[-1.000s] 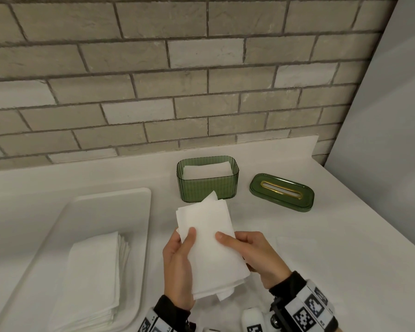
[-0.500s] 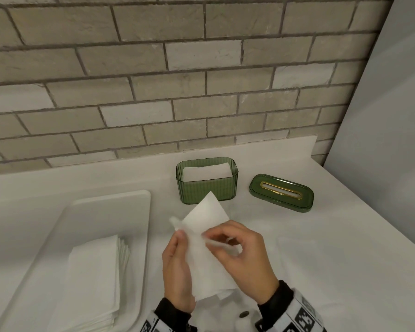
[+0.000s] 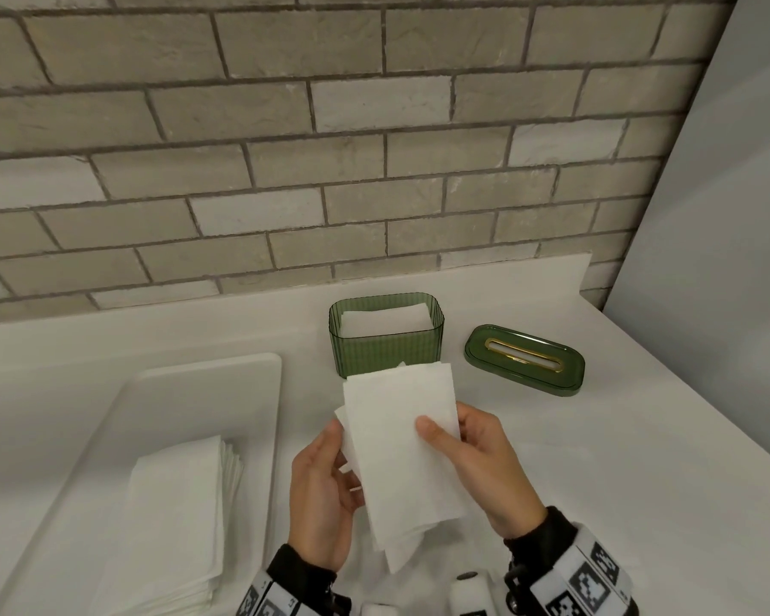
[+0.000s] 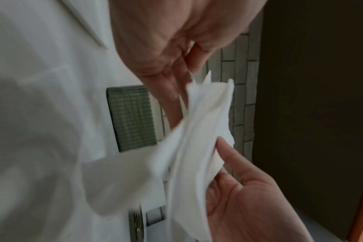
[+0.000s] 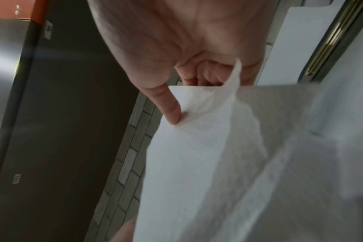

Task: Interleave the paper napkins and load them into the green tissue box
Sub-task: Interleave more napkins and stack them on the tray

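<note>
Folded white paper napkins (image 3: 401,446) are pinched between left hand (image 3: 321,495) and right hand (image 3: 481,464).
Ribbed green tissue box (image 3: 385,349) at twelve o'clock is partly filled; a white napkin stack (image 3: 174,526) at nine remains.

Left fingers (image 3: 352,473) behind napkins (image 3: 401,446)

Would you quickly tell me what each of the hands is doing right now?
Left hand: holds the folded napkins at their left edge.
Right hand: pinches the same napkins, thumb on top.
</note>
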The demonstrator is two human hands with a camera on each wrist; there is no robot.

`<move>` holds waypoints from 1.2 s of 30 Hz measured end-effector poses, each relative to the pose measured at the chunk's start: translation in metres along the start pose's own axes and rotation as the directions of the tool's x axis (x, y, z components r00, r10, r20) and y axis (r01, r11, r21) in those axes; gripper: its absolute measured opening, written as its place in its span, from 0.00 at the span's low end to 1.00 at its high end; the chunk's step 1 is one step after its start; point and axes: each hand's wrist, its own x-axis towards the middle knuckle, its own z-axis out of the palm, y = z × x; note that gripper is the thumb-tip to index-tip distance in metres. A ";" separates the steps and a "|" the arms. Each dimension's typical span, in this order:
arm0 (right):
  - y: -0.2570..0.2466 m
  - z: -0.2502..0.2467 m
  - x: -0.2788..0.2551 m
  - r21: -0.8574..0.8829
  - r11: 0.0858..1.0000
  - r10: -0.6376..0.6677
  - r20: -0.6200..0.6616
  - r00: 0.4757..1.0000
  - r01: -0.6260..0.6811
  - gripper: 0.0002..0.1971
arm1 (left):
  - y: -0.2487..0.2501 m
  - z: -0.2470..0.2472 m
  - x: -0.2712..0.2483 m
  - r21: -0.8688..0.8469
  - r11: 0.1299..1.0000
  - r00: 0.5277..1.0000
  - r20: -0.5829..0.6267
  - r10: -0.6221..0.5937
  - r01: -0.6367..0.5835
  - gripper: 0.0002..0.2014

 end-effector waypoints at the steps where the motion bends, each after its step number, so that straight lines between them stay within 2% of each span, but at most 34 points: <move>1: 0.000 -0.002 0.001 -0.036 0.999 0.004 -0.007 1.000 -0.004 0.06 | 0.000 -0.002 0.001 0.028 1.000 1.000 0.011 0.004 -0.005 0.19; 4: 0.001 -0.004 0.005 -0.196 0.981 -0.009 -0.072 0.997 -0.005 0.04 | 0.004 -0.001 0.004 0.060 0.998 0.999 0.041 -0.003 0.000 0.19; 6: 0.004 -0.003 0.007 -0.133 0.991 0.011 -0.063 0.998 -0.019 0.05 | 0.004 0.001 0.006 0.042 0.999 0.998 0.055 -0.007 0.004 0.22; 8: 0.003 0.000 0.005 -0.017 0.999 0.039 -0.046 0.998 -0.040 0.07 | 0.005 0.003 0.006 -0.011 1.000 0.997 0.076 -0.015 0.016 0.28; 10: 0.002 0.003 0.004 0.038 0.999 0.008 -0.072 0.997 -0.005 0.09 | 0.007 0.006 0.004 -0.030 0.999 0.993 0.114 -0.029 0.032 0.33; 11: 0.002 0.004 0.003 0.048 0.999 -0.015 -0.090 0.996 0.020 0.10 | 0.008 0.009 0.002 -0.018 0.999 0.990 0.139 -0.027 0.030 0.31; 14: 0.001 0.006 0.006 0.056 0.998 -0.030 -0.128 0.991 0.037 0.18 | 0.011 0.014 -0.001 0.050 0.997 0.980 0.196 0.041 -0.052 0.16; 16: 0.001 0.005 0.013 0.089 0.996 0.000 -0.126 0.992 0.012 0.27 | 0.010 0.016 0.002 0.094 0.988 0.970 0.219 0.101 -0.124 0.12; 18: 0.000 0.003 0.024 0.118 0.992 -0.029 -0.115 0.993 0.043 0.30 | 0.010 0.019 0.009 0.118 0.975 0.964 0.214 0.160 -0.188 0.11; 21: 0.000 -0.001 0.039 0.057 0.982 -0.174 -0.123 0.977 0.182 0.25 | 0.011 0.023 0.020 0.136 0.953 0.952 0.186 0.245 -0.271 0.09; 23: 0.010 -0.006 0.046 -0.015 0.975 -0.222 -0.105 0.969 0.222 0.18 | 0.008 0.023 0.026 0.154 0.946 0.950 0.171 0.259 -0.286 0.10; 25: 0.031 -0.008 0.050 -0.113 0.979 -0.175 -0.063 0.983 0.168 0.15 | -0.004 0.017 0.033 0.217 0.942 0.959 0.181 0.218 -0.255 0.10; 27: 0.053 -0.005 0.052 -0.192 0.979 -0.071 -0.034 0.997 0.063 0.16 | -0.022 0.011 0.040 0.303 0.938 0.977 0.179 0.117 -0.168 0.10; 30: 0.070 -0.001 0.057 -0.206 0.978 -0.030 -0.010 1.000 0.027 0.17 | -0.036 0.006 0.048 0.370 0.925 0.992 0.116 0.041 -0.081 0.09; 34: 0.064 -0.006 0.067 -0.178 0.983 -0.067 -0.084 0.994 0.051 0.16 | -0.022 0.009 0.051 0.356 0.923 0.975 0.207 0.075 -0.146 0.10; 36: 0.055 -0.010 0.065 -0.147 0.978 -0.164 -0.085 0.983 0.150 0.12 | -0.013 0.010 0.051 0.344 0.920 0.952 0.297 0.080 -0.185 0.14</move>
